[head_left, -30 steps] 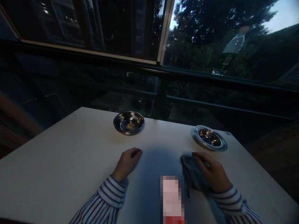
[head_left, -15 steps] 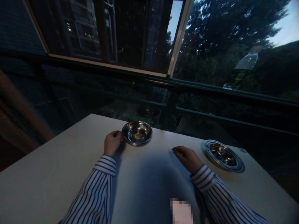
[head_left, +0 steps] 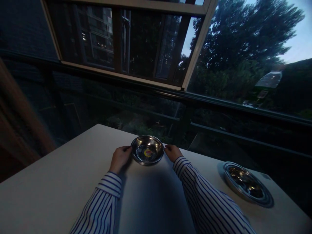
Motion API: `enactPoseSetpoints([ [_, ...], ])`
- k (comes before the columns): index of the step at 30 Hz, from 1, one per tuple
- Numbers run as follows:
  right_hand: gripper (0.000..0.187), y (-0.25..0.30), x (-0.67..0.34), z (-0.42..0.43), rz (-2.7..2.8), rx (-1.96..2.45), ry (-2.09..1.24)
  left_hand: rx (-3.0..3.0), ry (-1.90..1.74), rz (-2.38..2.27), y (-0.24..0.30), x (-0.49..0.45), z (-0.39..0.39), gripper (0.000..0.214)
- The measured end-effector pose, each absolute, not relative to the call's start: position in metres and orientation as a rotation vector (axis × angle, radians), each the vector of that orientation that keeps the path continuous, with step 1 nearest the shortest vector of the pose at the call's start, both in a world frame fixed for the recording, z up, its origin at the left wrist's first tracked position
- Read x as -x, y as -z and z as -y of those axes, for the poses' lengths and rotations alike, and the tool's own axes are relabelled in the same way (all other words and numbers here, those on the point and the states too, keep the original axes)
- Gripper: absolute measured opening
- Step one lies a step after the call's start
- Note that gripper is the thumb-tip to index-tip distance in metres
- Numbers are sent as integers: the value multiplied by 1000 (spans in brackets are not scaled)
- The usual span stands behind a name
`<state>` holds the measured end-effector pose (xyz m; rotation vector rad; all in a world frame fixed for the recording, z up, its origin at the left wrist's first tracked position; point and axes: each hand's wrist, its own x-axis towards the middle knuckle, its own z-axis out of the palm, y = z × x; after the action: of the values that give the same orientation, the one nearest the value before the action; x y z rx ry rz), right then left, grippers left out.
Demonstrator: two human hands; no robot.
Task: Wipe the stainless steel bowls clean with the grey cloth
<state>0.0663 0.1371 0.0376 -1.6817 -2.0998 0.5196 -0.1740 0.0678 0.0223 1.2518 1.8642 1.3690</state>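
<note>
A small steel bowl (head_left: 147,150) with a coloured sticker inside sits near the far edge of the white table (head_left: 48,188). My left hand (head_left: 120,158) grips its left rim with curled fingers. At the bowl's right rim my right hand (head_left: 172,152) holds on in the same way. Both arms wear blue-and-white striped sleeves and reach forward across the table.
A stack of steel plates (head_left: 247,184) lies near the table's right edge. Beyond the table's far edge stand a dark railing (head_left: 243,138) and large windows with trees outside. A clear bottle (head_left: 266,85) stands on the ledge at the far right.
My right hand has left the grey cloth and reached forward to the bowl's right rim. My left hand closed on the left rim. The cloth is out of view now.
</note>
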Motion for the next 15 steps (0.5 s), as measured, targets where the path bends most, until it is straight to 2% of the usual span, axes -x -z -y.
enactPoseSetpoints([
  [5,23,-34,-57,-150,2127,1694,-589,-1277,-1343,-1849,-20,172,-69,37],
  [15,27,-27,-59,-158,2005,1682,-770,-1215,-1440,-1817,-23,169,-69,36],
])
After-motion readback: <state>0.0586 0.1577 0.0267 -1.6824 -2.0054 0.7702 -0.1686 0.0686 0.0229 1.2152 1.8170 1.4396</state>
